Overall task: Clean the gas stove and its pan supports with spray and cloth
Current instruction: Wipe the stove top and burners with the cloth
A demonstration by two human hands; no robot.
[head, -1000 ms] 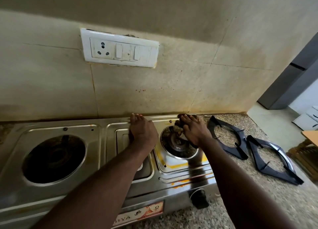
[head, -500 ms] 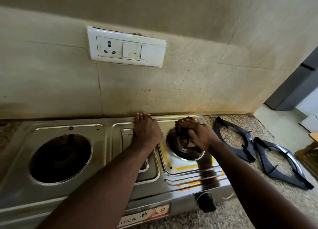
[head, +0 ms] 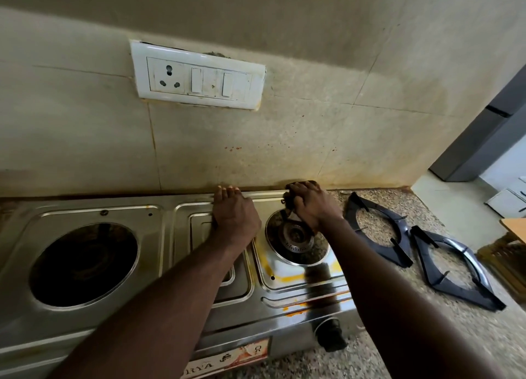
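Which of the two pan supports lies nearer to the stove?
The rear pan support, right beside the stove; the other pan support lies further right.

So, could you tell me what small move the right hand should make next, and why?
Probably draw the dark cloth held by the right hand forward across the right burner's tray, because yellow-orange stains line its front edge, while the left hand rests flat on the stove, steadying it.
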